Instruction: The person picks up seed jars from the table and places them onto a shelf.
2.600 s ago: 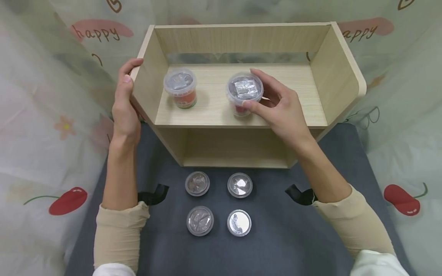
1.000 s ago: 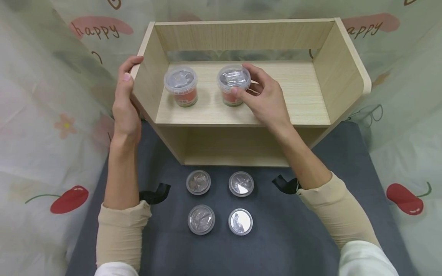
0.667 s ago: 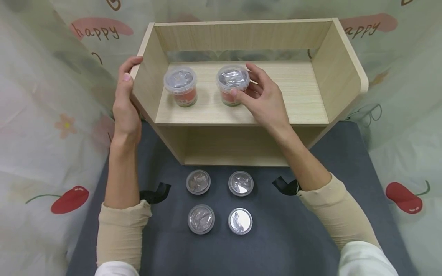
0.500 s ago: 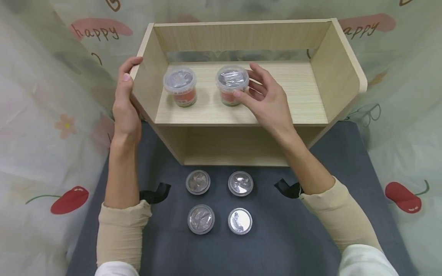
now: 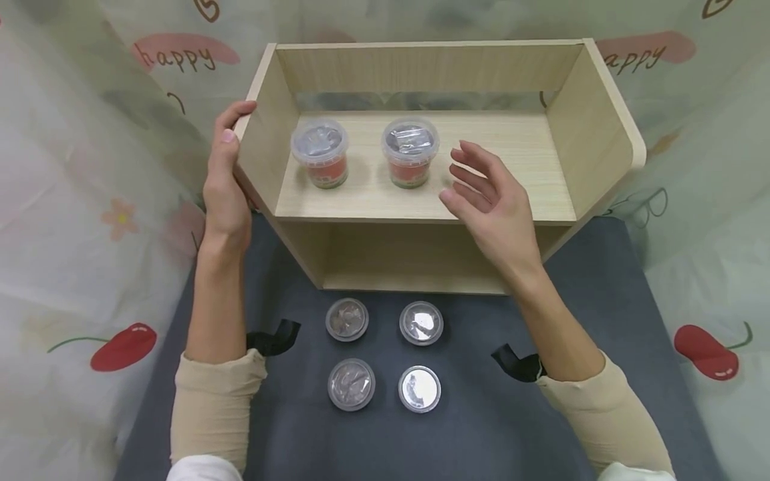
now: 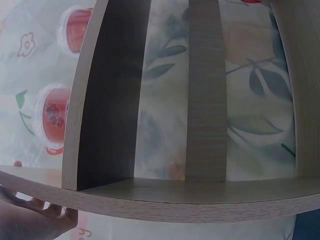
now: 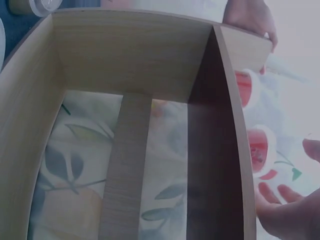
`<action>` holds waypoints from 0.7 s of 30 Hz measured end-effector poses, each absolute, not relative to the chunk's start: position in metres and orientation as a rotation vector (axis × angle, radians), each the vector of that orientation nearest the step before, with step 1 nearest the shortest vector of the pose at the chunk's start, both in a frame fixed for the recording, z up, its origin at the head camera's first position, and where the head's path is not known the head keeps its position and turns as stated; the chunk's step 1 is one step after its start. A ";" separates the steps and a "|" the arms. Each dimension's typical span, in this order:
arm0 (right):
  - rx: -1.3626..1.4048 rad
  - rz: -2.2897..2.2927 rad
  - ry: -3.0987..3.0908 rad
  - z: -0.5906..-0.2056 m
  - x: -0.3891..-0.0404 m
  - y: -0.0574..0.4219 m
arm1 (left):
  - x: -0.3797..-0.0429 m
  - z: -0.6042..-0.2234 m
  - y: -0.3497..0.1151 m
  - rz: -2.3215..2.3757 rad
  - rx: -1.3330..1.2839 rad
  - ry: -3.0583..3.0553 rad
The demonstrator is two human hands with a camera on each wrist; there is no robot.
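Head view: lidded tub (image 5: 410,153) upright on the wooden unit (image 5: 598,120), just left of the right hand (image 5: 496,207), fingers relaxed, clear of it; second tub (image 5: 320,153) farther left; left hand (image 5: 225,184) grips unit's side; four containers (image 5: 420,389) on counter (image 5: 301,427), below both hands

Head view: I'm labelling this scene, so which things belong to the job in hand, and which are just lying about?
Likely part of the job:
wooden shelf
two lidded tubs standing on its upper level
four lidded containers in front of it

Probably just surroundings:
printed curtain
dark table, merely a support
two black strips
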State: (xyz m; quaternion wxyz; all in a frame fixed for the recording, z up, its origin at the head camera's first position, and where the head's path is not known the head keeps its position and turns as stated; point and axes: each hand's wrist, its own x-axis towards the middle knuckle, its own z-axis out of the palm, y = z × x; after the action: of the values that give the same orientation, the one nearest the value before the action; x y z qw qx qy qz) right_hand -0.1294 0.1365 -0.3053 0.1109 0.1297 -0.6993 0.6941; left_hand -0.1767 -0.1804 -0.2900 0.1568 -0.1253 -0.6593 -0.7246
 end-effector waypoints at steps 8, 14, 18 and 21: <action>0.508 2.138 -2.017 -0.311 -0.108 0.145 | -0.177 -0.290 -0.181 -2.071 -0.354 -1.901; 0.606 2.208 -1.979 -0.318 -0.093 0.150 | -0.176 -0.289 -0.180 -2.058 -0.356 -1.896; 0.670 2.226 -1.966 -0.326 -0.085 0.153 | -0.175 -0.289 -0.179 -2.064 -0.341 -1.889; 0.713 2.241 -1.952 -0.335 -0.080 0.155 | -0.175 -0.288 -0.179 -2.071 -0.333 -1.881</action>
State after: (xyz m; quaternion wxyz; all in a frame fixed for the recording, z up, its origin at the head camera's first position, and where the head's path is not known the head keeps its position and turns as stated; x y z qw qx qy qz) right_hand -0.0802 0.1549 -0.3348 0.0425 0.2329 -0.6382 0.7326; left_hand -0.1748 -0.1792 -0.2884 0.1615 -0.1167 -0.6589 -0.7254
